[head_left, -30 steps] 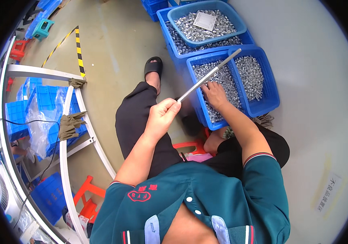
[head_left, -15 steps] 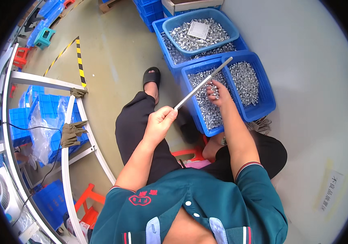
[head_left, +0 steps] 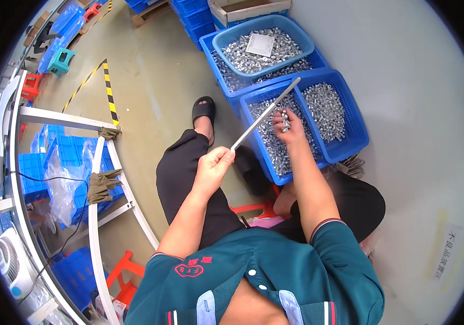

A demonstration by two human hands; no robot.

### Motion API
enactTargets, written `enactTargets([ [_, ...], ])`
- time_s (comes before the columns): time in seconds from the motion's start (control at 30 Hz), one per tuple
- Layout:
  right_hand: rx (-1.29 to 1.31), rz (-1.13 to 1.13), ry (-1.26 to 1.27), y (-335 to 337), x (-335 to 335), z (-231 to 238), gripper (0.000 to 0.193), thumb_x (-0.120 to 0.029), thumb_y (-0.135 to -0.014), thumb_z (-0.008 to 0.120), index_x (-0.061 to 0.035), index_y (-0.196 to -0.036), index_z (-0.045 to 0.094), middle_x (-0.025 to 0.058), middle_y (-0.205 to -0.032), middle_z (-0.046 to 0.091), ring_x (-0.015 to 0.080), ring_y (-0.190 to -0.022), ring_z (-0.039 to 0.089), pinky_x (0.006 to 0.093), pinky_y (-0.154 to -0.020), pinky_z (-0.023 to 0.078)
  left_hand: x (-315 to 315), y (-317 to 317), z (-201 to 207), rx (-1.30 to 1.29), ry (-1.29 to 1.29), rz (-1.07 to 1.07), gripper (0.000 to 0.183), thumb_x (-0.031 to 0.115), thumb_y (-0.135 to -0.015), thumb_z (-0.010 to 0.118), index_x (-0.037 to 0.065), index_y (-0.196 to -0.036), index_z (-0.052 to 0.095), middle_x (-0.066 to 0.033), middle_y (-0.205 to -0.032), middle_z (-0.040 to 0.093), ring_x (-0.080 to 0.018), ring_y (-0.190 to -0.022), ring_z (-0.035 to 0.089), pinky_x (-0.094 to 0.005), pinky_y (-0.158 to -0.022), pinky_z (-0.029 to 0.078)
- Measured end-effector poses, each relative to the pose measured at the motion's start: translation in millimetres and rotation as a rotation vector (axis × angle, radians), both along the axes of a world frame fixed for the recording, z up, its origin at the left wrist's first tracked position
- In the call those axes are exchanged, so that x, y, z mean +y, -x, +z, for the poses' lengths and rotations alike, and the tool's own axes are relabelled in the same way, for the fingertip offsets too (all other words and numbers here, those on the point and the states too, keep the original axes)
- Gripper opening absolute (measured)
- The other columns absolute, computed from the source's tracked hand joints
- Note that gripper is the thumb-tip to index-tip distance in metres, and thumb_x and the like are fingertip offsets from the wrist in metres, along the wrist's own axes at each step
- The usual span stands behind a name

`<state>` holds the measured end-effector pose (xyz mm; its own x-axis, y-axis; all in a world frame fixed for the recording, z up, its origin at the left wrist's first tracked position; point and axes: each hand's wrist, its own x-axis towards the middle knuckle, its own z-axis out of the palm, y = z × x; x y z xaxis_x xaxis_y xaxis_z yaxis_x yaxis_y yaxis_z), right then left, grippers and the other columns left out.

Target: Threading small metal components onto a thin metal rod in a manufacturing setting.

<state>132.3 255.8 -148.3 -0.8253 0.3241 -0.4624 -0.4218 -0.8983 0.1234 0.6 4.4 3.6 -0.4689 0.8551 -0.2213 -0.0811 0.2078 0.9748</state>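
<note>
My left hand is closed around the near end of a thin straight metal rod. The rod slants up and to the right, pale in its nearer part and greyer toward its far tip. My right hand cups several small silver metal nuts in its curled fingers, just below the rod and apart from it. Beneath it stands a blue bin full of similar loose pieces, partly hidden by the hand and the rod. Joined on its right is a blue basket with more small silver pieces.
Behind, a lighter blue tub of metal pieces with a white paper label rests on another blue bin. A pale wall rises at the right. White frame legs and blue crates stand at the left.
The rod's far tip has shifted slightly left. My right hand has turned a little, so the nuts in its fingers show more. The whole view has shifted slightly.
</note>
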Motion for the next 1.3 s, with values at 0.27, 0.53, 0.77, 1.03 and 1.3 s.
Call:
enactTargets([
  [0.27,-0.061,0.115,-0.166,-1.9,0.3,27.2,0.024,-0.032,-0.089,0.053,-0.0082,-0.089,0.053,0.0027,-0.069,0.048,0.0090,-0.051,0.042,0.0177,-0.036,0.027,2.4,0.4,-0.6,0.003,0.010,0.005,0.023,0.019,-0.089,0.056,0.000,-0.076,0.057,0.0066,-0.062,0.045,-0.0012,-0.058,0.037,-0.0190,-0.050,0.030],
  [0.53,0.068,0.158,-0.259,-4.4,15.8,111.5,0.022,-0.027,-0.090,0.053,-0.0056,-0.089,0.057,0.0054,-0.075,0.050,0.0082,-0.054,0.042,0.0176,-0.037,0.028,-1.2,5.4,-9.3,0.087,-0.027,0.006,0.025,0.020,-0.089,0.057,0.000,-0.075,0.058,0.0066,-0.062,0.046,-0.0019,-0.057,0.038,-0.0198,-0.050,0.031],
  [0.77,-0.096,0.160,-0.476,-26.8,4.8,196.2,0.023,-0.028,-0.089,0.054,-0.0064,-0.096,0.053,0.0015,-0.065,0.047,0.0063,-0.046,0.038,0.0162,-0.035,0.025,-17.4,8.2,-5.2,0.179,-0.065,-0.067,0.024,0.022,-0.088,0.057,0.001,-0.077,0.059,0.0051,-0.062,0.048,-0.0027,-0.058,0.040,-0.0202,-0.051,0.033],
  [1.03,-0.167,0.290,-0.660,-50.2,-17.1,253.8,0.024,-0.029,-0.090,0.053,-0.0060,-0.096,0.054,0.0005,-0.063,0.049,0.0049,-0.044,0.039,0.0168,-0.034,0.028,-30.6,-8.3,19.3,0.179,-0.076,-0.093,0.022,0.021,-0.088,0.057,0.002,-0.077,0.060,0.0048,-0.065,0.050,-0.0028,-0.062,0.042,-0.0198,-0.054,0.034],
  [1.3,-0.165,0.393,-0.752,-64.6,-13.8,277.6,0.022,-0.026,-0.089,0.054,-0.0052,-0.094,0.055,-0.0005,-0.063,0.049,0.0033,-0.045,0.039,0.0152,-0.035,0.028,-24.8,-11.5,35.9,0.283,-0.168,-0.075,0.023,0.021,-0.088,0.058,0.001,-0.077,0.060,0.0051,-0.062,0.048,-0.0028,-0.058,0.040,-0.0201,-0.051,0.033],
])
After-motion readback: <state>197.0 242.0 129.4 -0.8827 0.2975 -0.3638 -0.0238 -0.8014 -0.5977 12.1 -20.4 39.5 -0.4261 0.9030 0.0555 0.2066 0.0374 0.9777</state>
